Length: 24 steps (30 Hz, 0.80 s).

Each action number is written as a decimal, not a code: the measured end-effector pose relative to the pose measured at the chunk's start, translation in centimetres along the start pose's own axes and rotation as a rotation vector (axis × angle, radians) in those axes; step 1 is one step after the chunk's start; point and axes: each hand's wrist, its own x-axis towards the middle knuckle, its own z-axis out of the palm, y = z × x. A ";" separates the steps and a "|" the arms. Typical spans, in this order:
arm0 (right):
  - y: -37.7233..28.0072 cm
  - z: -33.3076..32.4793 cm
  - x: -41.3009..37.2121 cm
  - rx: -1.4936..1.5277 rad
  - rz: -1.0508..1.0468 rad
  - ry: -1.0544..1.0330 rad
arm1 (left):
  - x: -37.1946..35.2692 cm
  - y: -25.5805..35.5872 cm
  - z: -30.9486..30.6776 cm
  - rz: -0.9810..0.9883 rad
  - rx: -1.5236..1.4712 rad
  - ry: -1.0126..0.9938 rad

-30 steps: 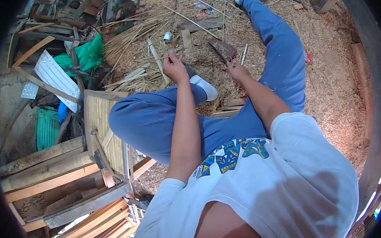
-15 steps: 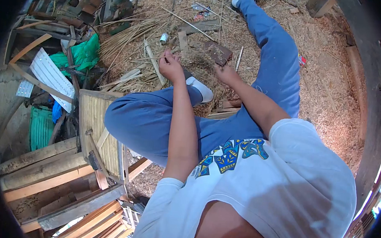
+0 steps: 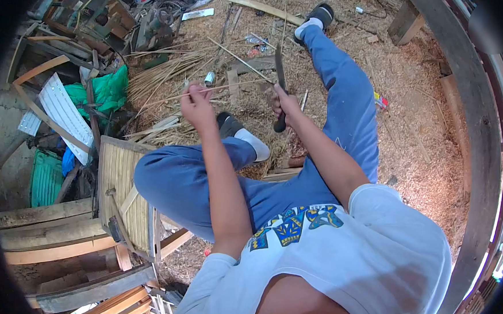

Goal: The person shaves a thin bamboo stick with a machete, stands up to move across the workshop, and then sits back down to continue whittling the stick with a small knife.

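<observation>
My left hand [image 3: 198, 109] is closed in a pinch on a thin bamboo strip [image 3: 231, 85], held out in front of my bent knee. The strip runs across from my left hand to near my right hand. My right hand [image 3: 288, 106] wraps round the dark handle of a long knife [image 3: 280, 66]. Its dark blade points away from me, close by the far end of the strip. Beyond both hands, a pile of thin bamboo strips [image 3: 167, 78] lies on the ground at the left.
Wood shavings [image 3: 422, 92] cover the ground. A wooden stool-like frame [image 3: 123, 198] stands left of my knee, with a hammer [image 3: 119, 224] on it. Scrap wood and a green plastic sheet [image 3: 111, 85] lie further left. A small can [image 3: 209, 78] sits past my left hand.
My left hand has shifted left and nearer to me, and the strip now stretches visibly between the hands. The knife in my right hand has turned from broadside to a narrow, upright-looking blade.
</observation>
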 end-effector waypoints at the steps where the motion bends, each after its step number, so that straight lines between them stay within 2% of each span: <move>1: -2.0 0.5 -0.8 0.089 -0.019 -0.036 | 0.0 2.5 -0.1 0.000 -0.038 0.001; 3: -5.3 1.0 -1.9 0.270 -0.054 -0.107 | 0.2 6.0 -0.8 0.012 -0.076 0.010; 7: -9.1 -0.1 -3.9 0.399 -0.208 -0.282 | 1.0 9.4 -2.4 0.023 -0.114 0.023; 11: -12.4 0.1 -7.3 0.270 -0.306 -0.199 | 0.9 10.2 -2.8 -0.031 -0.253 -0.013; 17: -14.9 0.6 -11.0 0.412 -0.408 -0.364 | 0.8 10.9 -3.0 -0.062 -0.304 -0.038; 24: -17.2 0.4 -14.8 0.355 -0.511 -0.350 | 0.1 12.0 -3.0 -0.060 -0.365 -0.090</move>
